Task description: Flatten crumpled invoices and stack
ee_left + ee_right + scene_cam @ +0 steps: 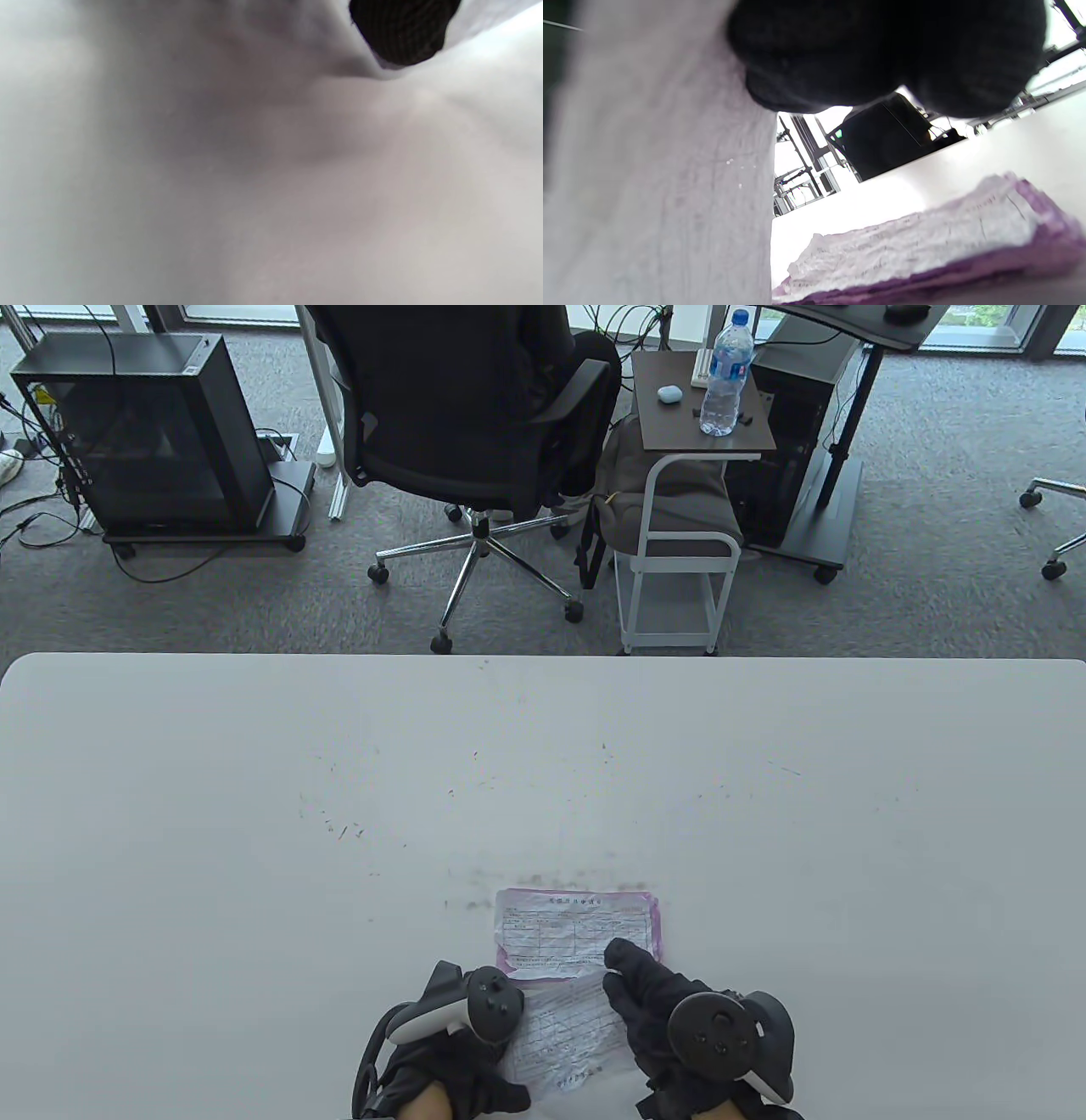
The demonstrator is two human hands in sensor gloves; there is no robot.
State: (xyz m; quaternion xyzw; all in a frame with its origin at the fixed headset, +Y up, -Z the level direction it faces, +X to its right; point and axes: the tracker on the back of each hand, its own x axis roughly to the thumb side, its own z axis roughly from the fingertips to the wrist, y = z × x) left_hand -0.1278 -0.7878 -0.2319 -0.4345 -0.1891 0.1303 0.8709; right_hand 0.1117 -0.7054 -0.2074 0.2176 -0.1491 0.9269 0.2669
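You are working at the bottom centre of the table view, where your left hand (450,1035) and right hand (679,1027) are flanking a pale, wrinkled invoice (564,1035) lying between them on the white table (254,814). Your right hand is pinching the sheet's right edge, its fingers (632,971) curling round the paper; the right wrist view is showing the sheet rising close along the left of the frame under the dark glove (882,55). Your left hand is sitting at the sheet's left edge, but whether it is gripping or only resting there cannot be told, since the tracker is hiding the fingers and the left wrist view is showing only blurred paper and one fingertip (403,34). Directly above the held sheet in the table view, just touching its top edge, the stack (577,933) of flattened, purple-edged invoices is lying with its long axis running left to right. The next move is probably turning on that line: the stack is lying straight ahead, and your right fingers are already reaching its lower right corner, so your right hand is the nearer one.
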